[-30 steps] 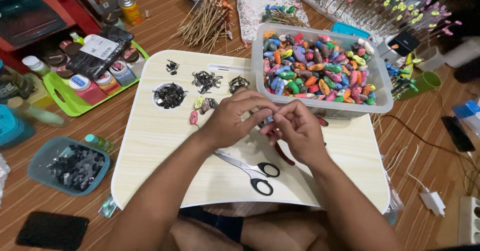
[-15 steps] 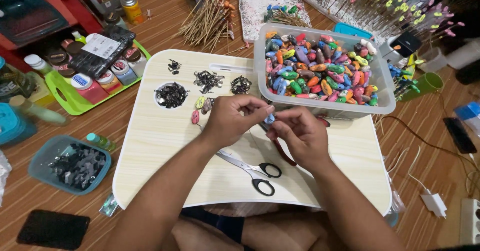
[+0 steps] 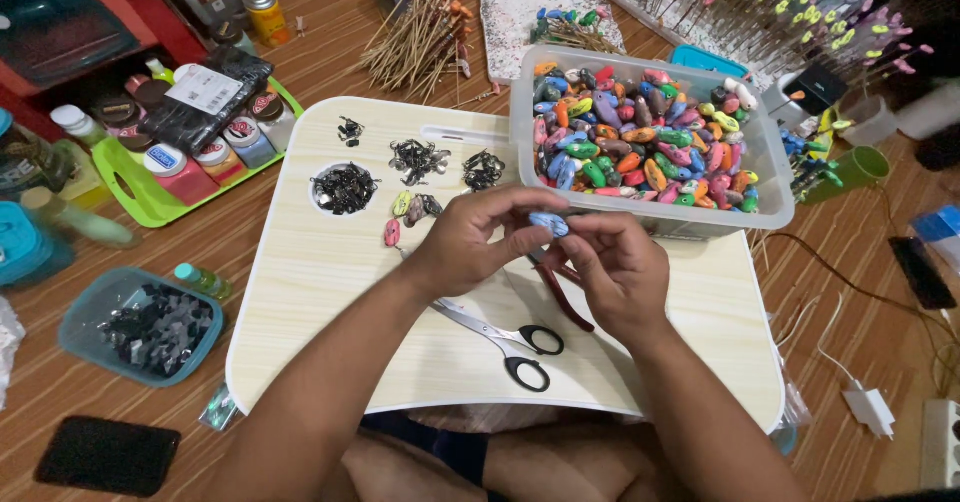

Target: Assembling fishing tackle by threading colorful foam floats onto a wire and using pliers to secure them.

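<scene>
My left hand and my right hand meet over the middle of a pale lap table. Between their fingertips they pinch a small blue oval lure body. Red-handled pliers lie on the table under my right hand. Black-handled scissors lie just in front of both hands. A clear tub full of small painted oval pieces in many colours stands right behind the hands.
Heaps of small dark metal hooks and three loose painted pieces lie at the table's left. A green tray of paint jars, a blue tub, bamboo sticks and a black phone surround it.
Both hands stay together at the table's middle, turning the small blue piece slightly between the fingers. Nothing else has shifted.
</scene>
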